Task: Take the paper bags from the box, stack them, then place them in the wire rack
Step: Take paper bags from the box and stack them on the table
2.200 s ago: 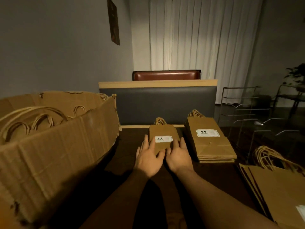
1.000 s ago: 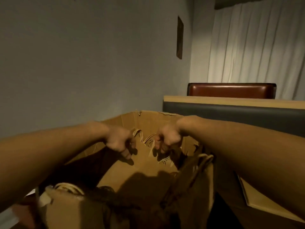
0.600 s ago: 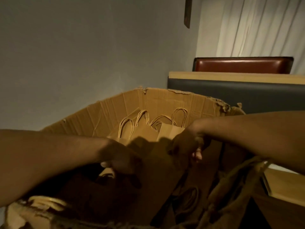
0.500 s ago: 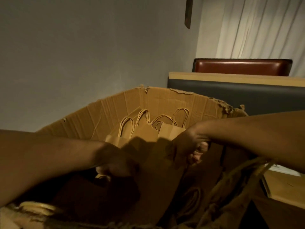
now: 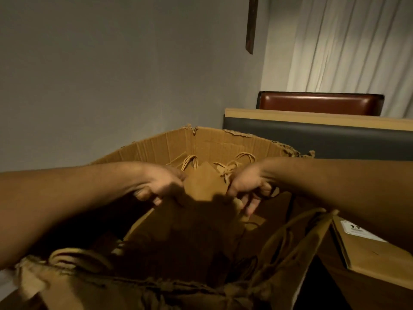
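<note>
Left hand (image 5: 158,186) and right hand (image 5: 250,189) clenched on opposite edges of paper bags (image 5: 204,184), inside box (image 5: 156,151). Risked snagging twine handles (image 5: 232,166) or tearing on ragged rim. Open room upward only; labelled bag (image 5: 366,249) lay rightward, outside.

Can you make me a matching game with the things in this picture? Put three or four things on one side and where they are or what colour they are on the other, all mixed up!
Things:
1. box
2. paper bag
3. seat back
4. curtain

Descriptions:
A. white, hanging at the far right
B. reddish-brown, behind the wooden ledge
C. torn along its top edge, with bags inside
D. gripped between the left hand and the right hand

Pairs: 1-C, 2-D, 3-B, 4-A
</note>
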